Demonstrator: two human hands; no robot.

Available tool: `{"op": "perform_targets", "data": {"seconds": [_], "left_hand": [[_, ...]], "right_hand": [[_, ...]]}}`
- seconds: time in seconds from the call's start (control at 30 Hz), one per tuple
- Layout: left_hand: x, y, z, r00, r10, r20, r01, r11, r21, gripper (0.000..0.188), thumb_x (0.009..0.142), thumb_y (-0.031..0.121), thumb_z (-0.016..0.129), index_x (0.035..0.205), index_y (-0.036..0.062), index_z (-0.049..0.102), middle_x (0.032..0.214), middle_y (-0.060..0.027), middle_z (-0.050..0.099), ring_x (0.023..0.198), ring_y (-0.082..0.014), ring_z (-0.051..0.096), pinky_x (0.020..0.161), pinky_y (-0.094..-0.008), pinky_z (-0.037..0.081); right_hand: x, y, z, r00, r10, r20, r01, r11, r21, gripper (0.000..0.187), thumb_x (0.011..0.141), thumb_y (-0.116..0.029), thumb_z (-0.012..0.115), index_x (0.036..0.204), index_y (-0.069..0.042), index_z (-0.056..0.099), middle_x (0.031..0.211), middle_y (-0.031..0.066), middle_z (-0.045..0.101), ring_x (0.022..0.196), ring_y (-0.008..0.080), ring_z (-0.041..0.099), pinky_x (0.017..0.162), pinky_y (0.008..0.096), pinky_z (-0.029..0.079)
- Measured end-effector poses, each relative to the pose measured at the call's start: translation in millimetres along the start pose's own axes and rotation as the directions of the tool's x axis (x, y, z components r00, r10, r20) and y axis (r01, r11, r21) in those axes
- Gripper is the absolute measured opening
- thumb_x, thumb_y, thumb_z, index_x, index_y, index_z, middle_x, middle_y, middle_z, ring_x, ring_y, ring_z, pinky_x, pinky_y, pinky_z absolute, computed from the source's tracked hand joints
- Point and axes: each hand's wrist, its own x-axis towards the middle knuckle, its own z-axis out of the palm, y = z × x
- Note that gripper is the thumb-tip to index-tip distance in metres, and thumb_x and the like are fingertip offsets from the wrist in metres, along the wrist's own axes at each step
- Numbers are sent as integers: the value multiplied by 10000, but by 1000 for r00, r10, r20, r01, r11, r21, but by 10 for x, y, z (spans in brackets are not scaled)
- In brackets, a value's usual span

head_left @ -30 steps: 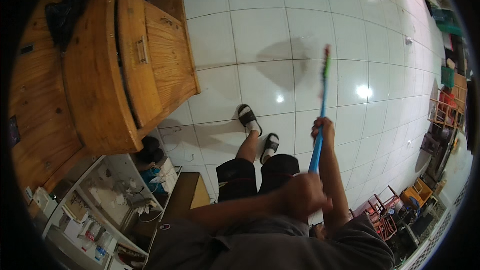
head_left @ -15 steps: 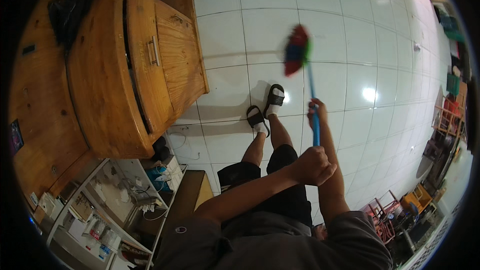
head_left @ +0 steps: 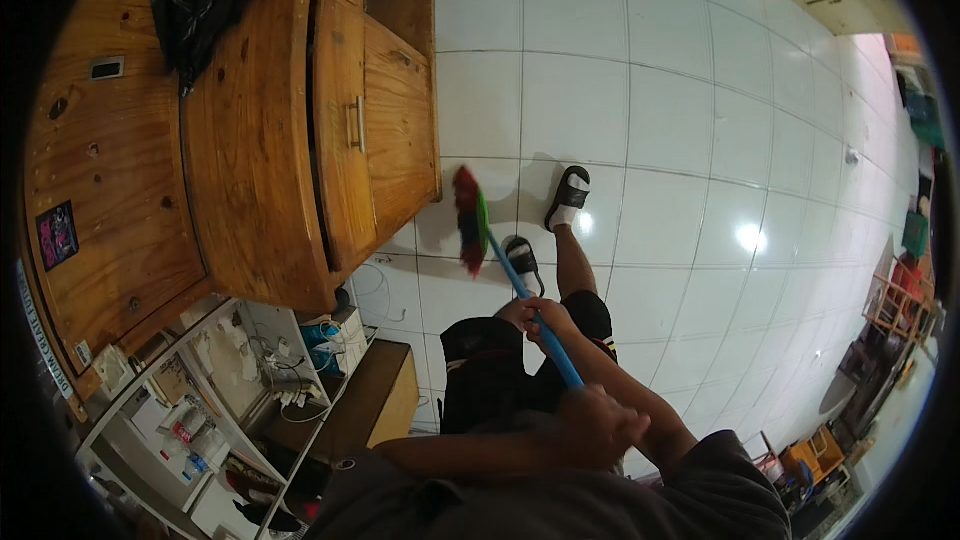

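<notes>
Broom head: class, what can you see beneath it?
White floor tiles show around the broom head; whatever lies directly beneath it is covered and cannot be seen.

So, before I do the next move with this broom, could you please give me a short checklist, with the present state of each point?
1. Right hand gripping the broom: ok.
2. Left hand at the handle's upper end: ok, though blurred.
3. Bristles apart from the cabinet: ok, but close.
4. Bristles touching the floor: cannot tell.
5. Handle free of the left slipper: cannot tell; they overlap in this view.
6. No cable near the bristles: not ok; a thin cable lies by the cabinet.
</notes>
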Motion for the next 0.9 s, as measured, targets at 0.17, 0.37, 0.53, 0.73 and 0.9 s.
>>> {"op": "perform_targets", "data": {"seconds": [0.17, 0.37, 0.53, 0.73, 0.9], "left_hand": [[741, -570, -477, 975, -132, -181, 115, 988, -103, 250, 754, 164, 511, 522, 75, 494, 448, -99, 439, 422, -279, 451, 452, -373, 338], [1567, -764, -1034, 982, 29, -186, 5, 984, 181, 245, 740, 131, 511, 507, 72, 466, 437, -89, 431, 408, -254, 451, 430, -371, 334], [2676, -1105, -1814, 889, 277, -366, -183, 945, 270, 309, 773, 145, 506, 481, 54, 465, 389, -82, 426, 337, -261, 424, 400, -357, 327], [3200, -1019, -1691, 980, 49, -192, -1, 970, 241, 363, 788, 178, 500, 445, 62, 483, 366, -63, 420, 331, -205, 433, 381, -302, 320], [3533, -1232, -1145, 970, 240, -44, -217, 931, 294, 350, 753, 182, 544, 416, 105, 488, 348, -68, 414, 314, -226, 430, 371, -327, 319]], "right_hand": [[735, -670, -8, 999, -8, -46, 10, 999, 42, 126, 810, -134, 459, 694, -92, 436, 568, -18, 434, 376, 74, 384, 312, 187, 308], [980, -1922, 587, 979, -95, 183, 114, 989, -94, 208, 812, -176, 420, 618, -106, 398, 532, 15, 412, 389, 113, 391, 331, 236, 298], [1601, -2999, 854, 515, -681, 521, 821, 566, -72, 144, 783, -142, 443, 664, -61, 452, 582, 53, 454, 463, 164, 435, 398, 270, 350], [1062, -3969, 1325, 866, -270, 420, 236, 963, 133, 156, 808, -139, 456, 669, -105, 395, 523, -5, 413, 403, 75, 386, 343, 189, 309], [973, -4410, 670, 838, -423, 345, 375, 905, 202, 121, 820, -176, 457, 723, -132, 399, 533, -27, 404, 381, 81, 357, 329, 217, 279]]}}
